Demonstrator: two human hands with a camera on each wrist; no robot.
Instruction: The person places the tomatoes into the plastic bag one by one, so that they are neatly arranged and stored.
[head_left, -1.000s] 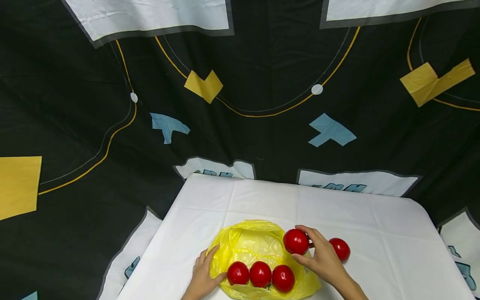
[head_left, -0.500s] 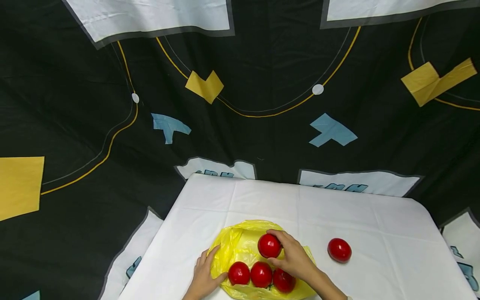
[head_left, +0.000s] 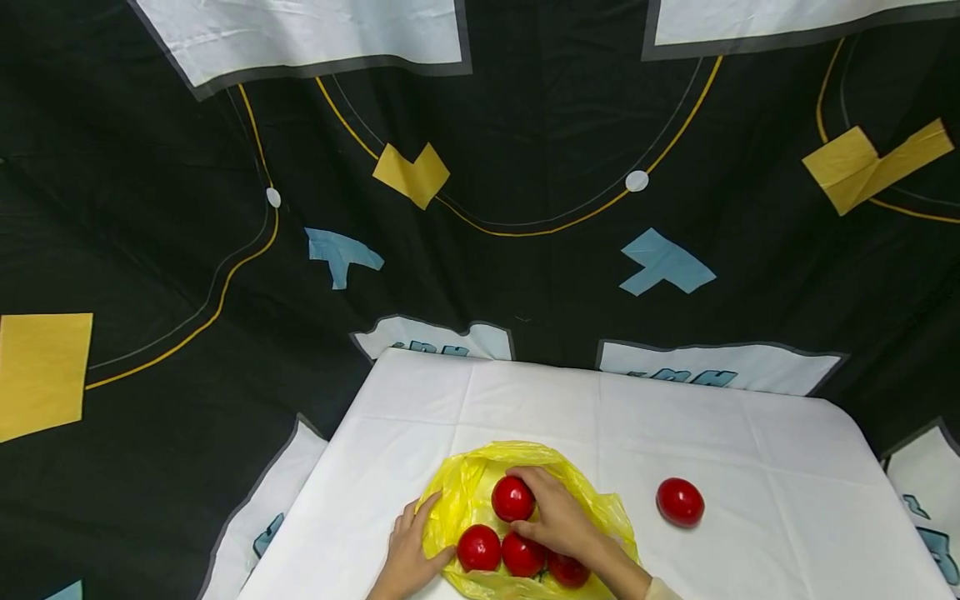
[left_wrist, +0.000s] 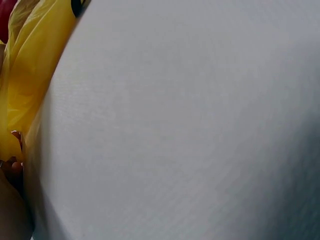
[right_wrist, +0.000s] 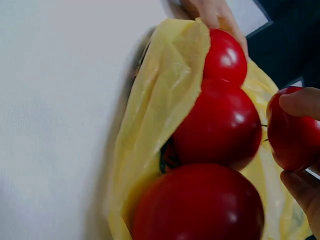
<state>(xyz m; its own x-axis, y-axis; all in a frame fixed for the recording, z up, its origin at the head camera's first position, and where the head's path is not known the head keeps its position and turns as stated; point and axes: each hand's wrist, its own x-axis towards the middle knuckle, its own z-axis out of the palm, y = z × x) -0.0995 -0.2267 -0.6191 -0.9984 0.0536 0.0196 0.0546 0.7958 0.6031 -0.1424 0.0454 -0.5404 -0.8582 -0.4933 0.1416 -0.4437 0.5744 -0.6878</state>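
Observation:
In the head view a yellow plastic bag [head_left: 555,463] lies spread on the table, with three red tomato-like balls [head_left: 478,547] in a row at its near side. My right hand [head_left: 558,517] pinches another red ball [head_left: 513,498] between thumb and fingers, just behind that row. At the bag's left edge rests my left hand [head_left: 410,551], fingers spread and thumb by the leftmost ball. The right wrist view shows the held ball [right_wrist: 295,132] beside the row, and the bag [right_wrist: 155,110] standing up along it. Only a strip of bag [left_wrist: 35,65] shows in the left wrist view.
One more red ball [head_left: 680,502] lies on the white-covered table [head_left: 750,450], to the right of the bag. Behind the table hangs a black cloth [head_left: 510,283] with yellow, blue and white shapes.
My right hand has carried its ball leftward from the bag's right edge to behind the row. The left hand has stayed at the bag's left edge.

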